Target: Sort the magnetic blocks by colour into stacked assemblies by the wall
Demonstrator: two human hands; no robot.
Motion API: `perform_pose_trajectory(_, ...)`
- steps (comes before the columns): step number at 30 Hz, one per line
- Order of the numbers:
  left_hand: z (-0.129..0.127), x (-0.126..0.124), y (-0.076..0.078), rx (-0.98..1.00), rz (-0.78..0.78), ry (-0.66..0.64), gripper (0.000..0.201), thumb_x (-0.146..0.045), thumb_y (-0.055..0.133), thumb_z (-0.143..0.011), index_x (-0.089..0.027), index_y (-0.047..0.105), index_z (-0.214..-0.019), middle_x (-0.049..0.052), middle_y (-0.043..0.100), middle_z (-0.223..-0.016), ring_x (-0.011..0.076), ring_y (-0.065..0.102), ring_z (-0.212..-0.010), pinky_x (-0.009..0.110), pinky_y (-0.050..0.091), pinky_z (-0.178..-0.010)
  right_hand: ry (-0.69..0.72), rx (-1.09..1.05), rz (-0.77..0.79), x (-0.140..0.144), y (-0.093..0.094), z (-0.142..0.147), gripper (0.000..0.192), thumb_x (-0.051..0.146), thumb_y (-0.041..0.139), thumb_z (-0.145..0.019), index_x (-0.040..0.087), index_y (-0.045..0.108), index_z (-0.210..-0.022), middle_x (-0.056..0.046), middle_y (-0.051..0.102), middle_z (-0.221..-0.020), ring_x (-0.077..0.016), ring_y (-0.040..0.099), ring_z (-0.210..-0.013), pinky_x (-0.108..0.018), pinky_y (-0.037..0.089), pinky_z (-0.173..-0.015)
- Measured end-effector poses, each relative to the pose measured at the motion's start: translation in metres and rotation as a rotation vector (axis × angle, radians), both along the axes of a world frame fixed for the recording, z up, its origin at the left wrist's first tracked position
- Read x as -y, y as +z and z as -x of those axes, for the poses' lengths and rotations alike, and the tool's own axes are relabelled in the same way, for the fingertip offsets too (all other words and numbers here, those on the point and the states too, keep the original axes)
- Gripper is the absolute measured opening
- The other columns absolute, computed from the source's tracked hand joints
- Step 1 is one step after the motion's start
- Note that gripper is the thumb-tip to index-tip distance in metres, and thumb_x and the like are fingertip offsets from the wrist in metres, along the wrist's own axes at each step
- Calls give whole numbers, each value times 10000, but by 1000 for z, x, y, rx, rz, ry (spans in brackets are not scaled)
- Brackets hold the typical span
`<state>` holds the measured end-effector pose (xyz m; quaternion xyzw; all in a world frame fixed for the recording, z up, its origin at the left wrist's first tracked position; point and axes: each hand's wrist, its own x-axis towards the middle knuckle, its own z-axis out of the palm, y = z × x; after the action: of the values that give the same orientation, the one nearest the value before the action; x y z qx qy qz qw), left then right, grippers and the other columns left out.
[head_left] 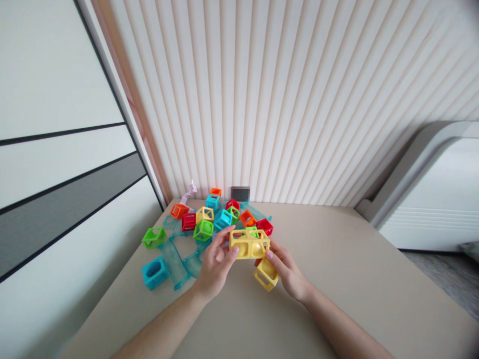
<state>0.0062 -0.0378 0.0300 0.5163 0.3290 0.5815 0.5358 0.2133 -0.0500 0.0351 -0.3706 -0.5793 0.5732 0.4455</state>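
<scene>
While both forearms come in from the bottom edge, the left hand (215, 264) and right hand (286, 269) meet over the beige table (355, 279). Left fingers curled shut on the left end of a yellow double block (249, 243), thumb on its front face. Right hand pinches the other end with its fingertips, and a third yellow cube (266, 273) sits tilted in that palm, just below the pair. Can't tell if it's already clipped on or just touching.

My read on doing this well: square the lower cube's face to the pair before pressing, keep thumbs off the mating faces, push straight, not at the tilt it has now. Grip the frames, not the thin inner parts.

Material: glossy moulded plastic, hollow cube frames with round or square cut-outs, rounded edges. The yellow ones look to have a curved insert inside.

Just beyond the hands: a loose pile of same-type cubes, green (203, 230), red (264, 227), orange (178, 211), cyan (223, 219). A blue cube (154, 272) and a green one (153, 237) lie apart to the left. Clear teal track pieces (175, 257), translucent and ribbed, lie flat under and beside the pile.

Far end: ribbed white wall panel (280, 99), vertical slats, matte.
</scene>
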Motion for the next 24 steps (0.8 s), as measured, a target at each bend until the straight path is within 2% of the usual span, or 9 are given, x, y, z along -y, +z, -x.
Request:
perform_pose_trajectory(8, 2, -1, -1, -7, -12, -17, 464, -378, 717, -883, -233, 595, -1307, 109, 673, -1291, 282, 651, -1189, 366, 545, -976, -29, 23, -9, 0, 1, -1, 545, 635, 587, -917, 222, 622, -1270, -64, 737, -955, -200, 644, -758, -285, 471, -644)
perform_pose_trajectory(13, -1, -1, 1, 33, 25, -4, 468, -415, 761, -836, -226, 610, -1237, 104, 705, -1195, 281, 673, -1135, 366, 558, -934, -49, -22, -3, 0, 0, 2, 547, 642, 593, -911, 234, 598, -1275, -67, 735, -961, -209, 662, -787, -291, 487, -664)
perform_pose_trajectory(20, -4, -5, -1, 177, 116, 41, 453, -437, 787, -814, -213, 605, -1163, 81, 714, -1095, 238, 693, -1036, 339, 545, -898, -52, -23, -10, 0, -2, 1, 585, 662, 580, -912, 239, 533, -1314, -39, 712, -847, -178, 623, -701, -282, 477, -634)
perform_pose_trajectory(24, -7, -6, 4, 305, 181, 70, 430, -434, 799, -803, -226, 592, -1116, 62, 695, -1128, 238, 703, -1025, 348, 562, -868, -59, -8, -40, 0, -5, 2, 560, 638, 601, -913, 246, 533, -1307, -41, 690, -906, -160, 606, -706, -269, 474, -614)
